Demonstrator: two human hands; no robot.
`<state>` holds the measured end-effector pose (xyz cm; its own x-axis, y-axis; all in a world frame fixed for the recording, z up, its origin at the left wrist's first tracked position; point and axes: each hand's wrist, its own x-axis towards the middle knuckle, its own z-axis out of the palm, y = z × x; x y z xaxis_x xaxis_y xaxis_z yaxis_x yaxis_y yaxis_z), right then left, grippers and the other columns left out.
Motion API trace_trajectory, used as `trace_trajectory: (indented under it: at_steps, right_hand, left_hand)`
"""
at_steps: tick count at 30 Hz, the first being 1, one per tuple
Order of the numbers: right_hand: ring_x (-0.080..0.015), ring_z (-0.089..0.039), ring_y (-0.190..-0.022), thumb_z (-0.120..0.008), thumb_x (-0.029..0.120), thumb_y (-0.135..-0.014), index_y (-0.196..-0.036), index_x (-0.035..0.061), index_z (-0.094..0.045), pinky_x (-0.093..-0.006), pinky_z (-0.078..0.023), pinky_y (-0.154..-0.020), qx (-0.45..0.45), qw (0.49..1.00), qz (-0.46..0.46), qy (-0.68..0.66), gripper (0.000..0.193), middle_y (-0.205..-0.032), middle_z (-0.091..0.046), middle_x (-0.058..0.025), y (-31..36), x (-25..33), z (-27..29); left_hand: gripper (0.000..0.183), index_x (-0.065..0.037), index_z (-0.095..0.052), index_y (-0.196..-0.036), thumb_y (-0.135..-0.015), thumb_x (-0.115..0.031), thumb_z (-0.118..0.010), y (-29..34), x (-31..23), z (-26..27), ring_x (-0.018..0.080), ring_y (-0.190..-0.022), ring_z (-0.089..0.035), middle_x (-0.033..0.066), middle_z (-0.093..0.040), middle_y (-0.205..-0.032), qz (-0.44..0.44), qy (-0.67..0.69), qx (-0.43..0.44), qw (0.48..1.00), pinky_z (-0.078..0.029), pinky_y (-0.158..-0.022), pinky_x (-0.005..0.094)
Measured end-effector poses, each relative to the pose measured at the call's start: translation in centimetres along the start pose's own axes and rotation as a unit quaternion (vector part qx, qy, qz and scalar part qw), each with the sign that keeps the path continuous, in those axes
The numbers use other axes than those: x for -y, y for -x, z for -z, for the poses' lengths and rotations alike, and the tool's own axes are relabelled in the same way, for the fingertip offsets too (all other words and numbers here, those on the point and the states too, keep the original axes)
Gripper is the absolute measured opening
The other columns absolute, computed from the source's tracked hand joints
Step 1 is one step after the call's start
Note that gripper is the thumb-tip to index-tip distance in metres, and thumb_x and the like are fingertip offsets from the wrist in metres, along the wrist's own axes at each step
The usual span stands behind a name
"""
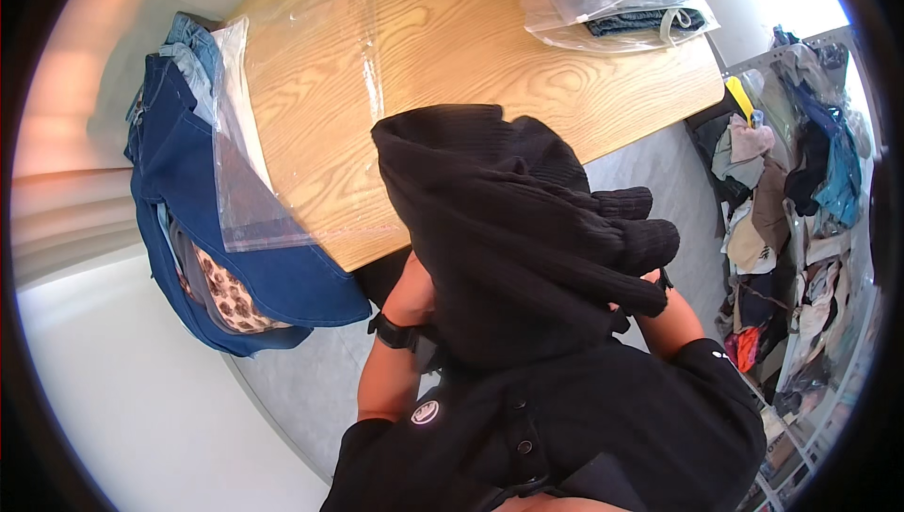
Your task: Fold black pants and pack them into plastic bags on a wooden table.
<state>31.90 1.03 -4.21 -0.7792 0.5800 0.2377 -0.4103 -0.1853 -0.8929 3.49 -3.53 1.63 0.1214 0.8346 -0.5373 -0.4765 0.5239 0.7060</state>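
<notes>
A black ribbed knit sweater (499,229) is bunched up in front of my chest, its sleeve cuffs sticking out to the right. My left hand (411,293) grips its left side near the table's front edge, with the fingers hidden behind the cloth. On the opposite side, my right hand (652,276) is mostly covered by the sweater's sleeves; only a sliver of skin shows, and it appears to hold the cloth from beneath. A clear plastic bag (311,126) lies flat on the wooden table (452,50), left of the sweater.
Folded denim and other clothes (235,229) hang over the table's left edge. At the far right of the table sits a stack of garments in clear zip bags (626,3). Beyond the table on the right, a rack (791,182) is crammed with bagged clothing.
</notes>
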Motion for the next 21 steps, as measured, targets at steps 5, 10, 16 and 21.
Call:
trace_trajectory:
  at_steps: [5,10,16,21]
  right_hand:
    - [-0.0391,-0.047,-0.119,-0.07,0.016,-0.072,-0.123,-0.0011,-0.05,-0.0443,-0.033,-0.103,0.055,0.951,0.085,0.291,0.058,-0.125,-0.052,-0.0204,-9.1,9.2,-4.0]
    - [-0.0375,-0.047,-0.12,-0.06,0.016,-0.071,-0.079,0.0076,-0.053,-0.0518,-0.036,-0.099,0.107,0.818,0.147,0.545,0.014,-0.123,-0.055,-0.0155,-11.2,10.1,-9.5]
    - [-0.0289,-0.051,-0.12,-0.062,0.019,-0.081,-0.082,0.0126,-0.053,-0.0486,-0.039,-0.099,0.092,0.779,0.223,0.579,0.011,-0.129,-0.055,-0.0057,-11.5,7.6,-12.6]
    - [-0.0229,-0.055,-0.115,-0.057,0.023,-0.085,-0.085,0.0134,-0.056,-0.038,-0.045,-0.095,0.124,0.754,0.258,0.59,0.01,-0.126,-0.057,-0.0047,-10.8,7.0,-13.0]
  left_hand:
    - [0.049,0.002,-0.032,-0.138,-0.098,-0.021,-0.046,-1.6,2.0,1.8,0.0223,-0.12,-0.045,0.0128,-0.041,-0.138,-0.106,-0.106,0.035,0.988,-0.034,-0.103,0.0329]
    - [0.049,0.002,-0.032,-0.138,-0.097,-0.021,-0.046,0.1,2.4,2.7,0.0221,-0.12,-0.045,0.0127,-0.041,-0.138,-0.142,-0.17,-0.039,0.974,-0.034,-0.103,0.0326]
    - [0.05,0.002,-0.032,-0.138,-0.097,-0.021,-0.047,2.2,3.7,4.0,0.0219,-0.12,-0.044,0.0127,-0.041,-0.138,-0.178,-0.24,-0.113,0.948,-0.034,-0.103,0.0323]
    - [0.05,0.002,-0.032,-0.138,-0.097,-0.021,-0.048,2.4,3.9,4.2,0.0216,-0.12,-0.044,0.0126,-0.041,-0.138,-0.213,-0.3,-0.143,0.919,-0.033,-0.103,0.032]
